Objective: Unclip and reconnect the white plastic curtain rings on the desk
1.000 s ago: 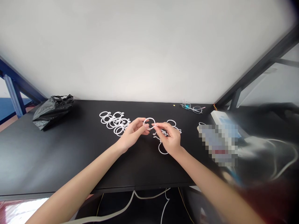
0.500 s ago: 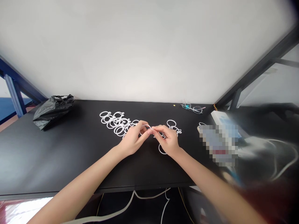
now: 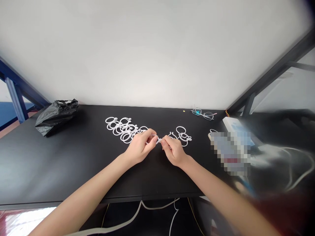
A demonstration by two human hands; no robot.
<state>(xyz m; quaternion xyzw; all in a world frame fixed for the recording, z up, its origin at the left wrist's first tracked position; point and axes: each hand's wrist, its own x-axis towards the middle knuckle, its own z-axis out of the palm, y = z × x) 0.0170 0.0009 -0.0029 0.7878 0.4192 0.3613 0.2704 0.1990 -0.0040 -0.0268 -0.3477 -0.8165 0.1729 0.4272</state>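
Note:
My left hand [image 3: 142, 145] is closed, its thumb and fingers pinching a white curtain ring [image 3: 154, 135] with a small eyelet. From the other side, my right hand [image 3: 174, 150] pinches the same ring at its right end. Both sets of fingertips nearly meet over the black table, and they hide most of the ring. A pile of similar white rings [image 3: 119, 128] lies overlapping behind and left of my left hand. A smaller group of rings [image 3: 182, 134] lies just beyond my right hand, partly covered by it.
A crumpled black plastic bag [image 3: 57, 115] sits at the left of the black table [image 3: 61, 164]. Eyeglasses [image 3: 203, 114] lie near the wall. At right are a blurred-out object [image 3: 230, 152], a white box [image 3: 231, 124] and white cables [image 3: 291, 164]. Another cable [image 3: 118, 225] hangs below the front edge.
My right hand has lowered slightly and its fingers have curled in more. A loose ring below that hand no longer shows. My left hand has barely moved.

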